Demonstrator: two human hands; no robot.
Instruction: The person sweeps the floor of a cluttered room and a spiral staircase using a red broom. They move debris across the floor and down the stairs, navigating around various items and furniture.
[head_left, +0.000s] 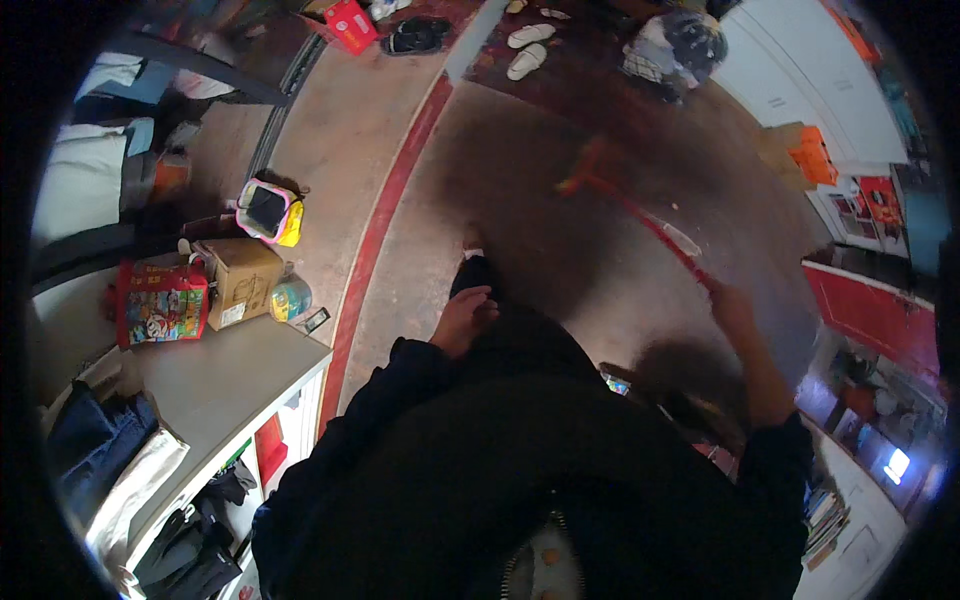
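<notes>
My right hand (731, 311) grips the upper end of a long red handle, which belongs to what looks like a broom (660, 229). Its blurred red-and-orange head (589, 169) rests on or just above the dark floor (525, 142), ahead and to the right. My left hand (466, 319) hangs in front of my body by my dark trouser leg. Its fingers are loosely curled and slightly apart, with nothing visible in them. One of my feet (472, 240) shows below that trouser leg; the other is hidden.
On the left, a grey-topped cabinet (225, 367) bears a cardboard box (244, 281), a red printed bag (163, 304) and a plastic tub (291, 297). White shoes (527, 61) and a filled plastic bag (675, 49) lie ahead. White cabinets (806, 67) stand at right.
</notes>
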